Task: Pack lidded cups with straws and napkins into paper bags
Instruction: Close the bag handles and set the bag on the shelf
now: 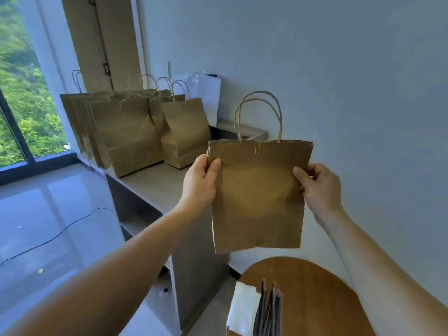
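The left hand (200, 180) and right hand (317, 187) pinch the side edges of a flat paper bag (258, 197). Pulling it open could tear the rim at the paper clip (257, 147).

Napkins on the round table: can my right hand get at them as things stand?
Probably not yet: the right hand grips the bag. Nothing stands between it and the napkins below, so once it lets go the way looks free.

I see a brown paper bag (258, 195) upright in mid-air — flat-fronted, a yellow clip (257, 147) on its top edge. White napkins (243, 309) and dark straws (270, 311) lie side by side below it.
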A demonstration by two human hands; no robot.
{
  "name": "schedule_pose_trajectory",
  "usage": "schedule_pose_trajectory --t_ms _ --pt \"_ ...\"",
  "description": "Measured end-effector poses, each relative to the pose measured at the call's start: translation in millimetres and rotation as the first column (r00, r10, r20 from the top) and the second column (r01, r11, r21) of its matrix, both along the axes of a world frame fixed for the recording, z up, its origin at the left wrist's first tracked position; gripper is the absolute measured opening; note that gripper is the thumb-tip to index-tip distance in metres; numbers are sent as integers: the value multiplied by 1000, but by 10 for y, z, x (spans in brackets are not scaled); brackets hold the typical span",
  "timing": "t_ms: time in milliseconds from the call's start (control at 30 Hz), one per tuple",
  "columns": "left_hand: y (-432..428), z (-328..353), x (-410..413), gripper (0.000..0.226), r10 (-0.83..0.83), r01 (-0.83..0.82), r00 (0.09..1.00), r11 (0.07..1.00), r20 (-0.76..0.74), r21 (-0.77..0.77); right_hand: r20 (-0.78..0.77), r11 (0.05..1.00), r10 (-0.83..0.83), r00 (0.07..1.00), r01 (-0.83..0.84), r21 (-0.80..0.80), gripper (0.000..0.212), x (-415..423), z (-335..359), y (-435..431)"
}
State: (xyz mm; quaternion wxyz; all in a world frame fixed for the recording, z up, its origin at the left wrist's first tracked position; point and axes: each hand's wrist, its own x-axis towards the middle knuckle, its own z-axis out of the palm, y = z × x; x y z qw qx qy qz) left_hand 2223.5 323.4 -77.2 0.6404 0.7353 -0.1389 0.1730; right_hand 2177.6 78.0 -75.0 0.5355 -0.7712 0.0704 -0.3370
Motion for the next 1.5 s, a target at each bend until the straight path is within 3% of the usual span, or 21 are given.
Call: schedule_pose_trajectory --t_ms 300,433,500,833,1000,1100,1500 --pt "1014 911 313 28 175 -170 978 984 117 -57 115 983 183 976 -180 -40 5 757 1056 937" --pt "1454 1195 571 15 249 -224 949 965 194 -140 127 951 309 943 -302 -70 8 1272 1368 1336" --pt "1673 1240 708 14 300 -284 927 953 223 -102 119 925 378 918 -371 -76 10 1550 1408 1545" --pt "2379 791 1577 19 550 -554 831 832 87 22 -110 756 634 766 -643 -120 8 3147 999 2427" --pt "2546 461 1941 19 590 -586 807 805 -20 97 -234 718 657 717 -690 -98 18 3771 757 2692" --pt "2562 314 2098 21 614 -605 788 787 -55 124 -288 692 644 709 -700 -177 16 4036 664 2787" --pt "2410 165 2362 22 662 -648 746 746 -66 155 -228 711 649 725 -686 -158 25 4394 744 2758"
